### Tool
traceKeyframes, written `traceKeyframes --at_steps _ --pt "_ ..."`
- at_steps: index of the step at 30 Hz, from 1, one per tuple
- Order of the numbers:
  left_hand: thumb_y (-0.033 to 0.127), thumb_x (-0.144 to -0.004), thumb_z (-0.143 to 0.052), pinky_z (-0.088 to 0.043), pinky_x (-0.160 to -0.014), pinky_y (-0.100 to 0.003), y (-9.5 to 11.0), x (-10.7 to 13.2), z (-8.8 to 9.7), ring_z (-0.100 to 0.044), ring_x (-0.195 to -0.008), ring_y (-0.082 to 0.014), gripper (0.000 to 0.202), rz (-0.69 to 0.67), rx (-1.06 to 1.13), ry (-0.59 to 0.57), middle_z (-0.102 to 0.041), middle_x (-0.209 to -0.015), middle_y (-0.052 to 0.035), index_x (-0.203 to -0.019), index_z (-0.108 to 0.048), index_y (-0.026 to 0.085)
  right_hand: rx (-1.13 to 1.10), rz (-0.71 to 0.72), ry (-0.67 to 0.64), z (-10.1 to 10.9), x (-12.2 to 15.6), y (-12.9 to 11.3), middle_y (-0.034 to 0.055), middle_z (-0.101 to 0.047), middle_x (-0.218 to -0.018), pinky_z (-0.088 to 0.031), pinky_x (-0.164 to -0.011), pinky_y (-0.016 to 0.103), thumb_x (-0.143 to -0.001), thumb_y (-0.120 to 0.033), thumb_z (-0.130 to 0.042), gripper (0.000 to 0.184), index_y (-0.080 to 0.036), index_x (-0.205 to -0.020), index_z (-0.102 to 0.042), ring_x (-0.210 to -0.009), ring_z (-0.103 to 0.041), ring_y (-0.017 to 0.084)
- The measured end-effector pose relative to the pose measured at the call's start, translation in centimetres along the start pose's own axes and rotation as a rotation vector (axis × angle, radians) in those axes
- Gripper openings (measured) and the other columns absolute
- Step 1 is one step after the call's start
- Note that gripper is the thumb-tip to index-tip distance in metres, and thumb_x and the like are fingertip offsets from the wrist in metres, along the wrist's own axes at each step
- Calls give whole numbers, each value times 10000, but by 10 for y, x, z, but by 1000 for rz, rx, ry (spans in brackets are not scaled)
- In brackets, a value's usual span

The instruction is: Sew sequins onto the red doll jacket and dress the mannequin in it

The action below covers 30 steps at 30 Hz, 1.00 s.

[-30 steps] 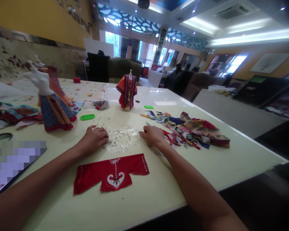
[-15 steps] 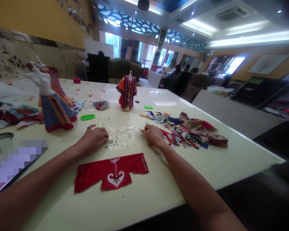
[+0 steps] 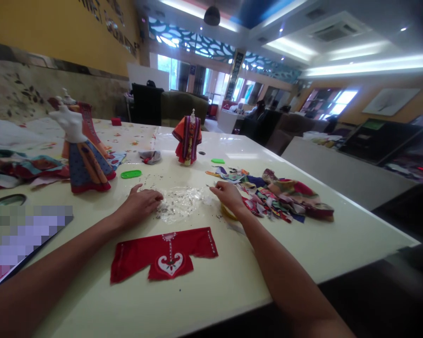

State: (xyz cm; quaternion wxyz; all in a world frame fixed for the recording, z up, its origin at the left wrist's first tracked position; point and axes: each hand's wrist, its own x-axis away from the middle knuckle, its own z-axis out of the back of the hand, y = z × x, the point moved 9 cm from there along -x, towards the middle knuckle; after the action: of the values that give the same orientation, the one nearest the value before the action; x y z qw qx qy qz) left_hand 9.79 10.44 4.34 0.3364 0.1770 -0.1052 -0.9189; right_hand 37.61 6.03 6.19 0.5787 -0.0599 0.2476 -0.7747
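Palm down, my left hand (image 3: 143, 203) rests on the table, fingers loosely bent and thumb apart, fingertips at the left edge of a clear plastic sheet (image 3: 183, 199). Small beads or rhinestones are scattered over and around the sheet. My right hand (image 3: 228, 196) is closed in a pinch at the sheet's right side, around a thin pointed tool (image 3: 208, 186) too small to make out well. In front of both hands lies a red doll-sized garment piece (image 3: 137, 251) with a white heart-shaped motif and a studded neckline. A yellow round rim (image 3: 229, 213) shows partly behind my right wrist.
Colourful fabric scraps (image 3: 268, 192) spread on the right. A dressed doll form (image 3: 188, 141) stands at the back, another doll form (image 3: 88, 159) on the left. Green trays (image 3: 131, 174) lie behind the sheet. A pixelated screen or panel (image 3: 24, 244) is near my left arm.
The view has shifted slightly. My right hand has lifted a little and turned, showing more of the yellow rim. My left hand stays at the sheet's edge.
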Motion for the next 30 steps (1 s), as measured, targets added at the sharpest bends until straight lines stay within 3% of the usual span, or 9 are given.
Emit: traceKeyframes --at_steps 9,15,20,25,30 --pt "329 -913 -521 -350 -957 -440 15 2 10 -558 -1017 -246 237 -118 -74 187 -644 -1062 -87 -959 -735 237 -180 161 -70 -9 9 -29 -5 -565 -613 -297 -548 244 -830 -492 -531 329 -200 -698 -606 -601 -472 137" --pt "320 -906 -565 -380 -820 -387 16 1 14 -523 -870 -216 209 -143 -109 191 -609 -919 -76 -943 -756 243 -224 183 -91 -10 14 -35 -14 -532 -581 -282 -543 245 -824 -477 -550 313 -205 -672 -579 -581 -448 132" --pt "324 -912 -555 -378 -816 -375 19 2 26 -543 -802 -190 195 -111 -19 251 -604 -817 -44 -917 -716 213 -230 210 -115 -10 22 -48 -24 -511 -557 -268 -544 248 -824 -442 -575 289 -208 -655 -554 -564 -439 127" --pt "391 -898 -549 -447 -693 -305 27 6 38 -570 -742 -167 235 100 396 321 -651 -836 -39 -932 -645 180 -179 323 -81 -2 42 -74 -18 -557 -599 -253 -551 252 -858 -440 -579 260 -220 -721 -599 -580 -459 127" --pt "448 -855 -608 -501 -686 -297 41 10 4 -646 -837 -191 344 389 1105 96 -706 -916 -76 -1038 -667 163 -32 540 -35 0 68 -104 3 -627 -691 -254 -590 252 -926 -473 -516 285 -230 -812 -613 -619 -503 129"
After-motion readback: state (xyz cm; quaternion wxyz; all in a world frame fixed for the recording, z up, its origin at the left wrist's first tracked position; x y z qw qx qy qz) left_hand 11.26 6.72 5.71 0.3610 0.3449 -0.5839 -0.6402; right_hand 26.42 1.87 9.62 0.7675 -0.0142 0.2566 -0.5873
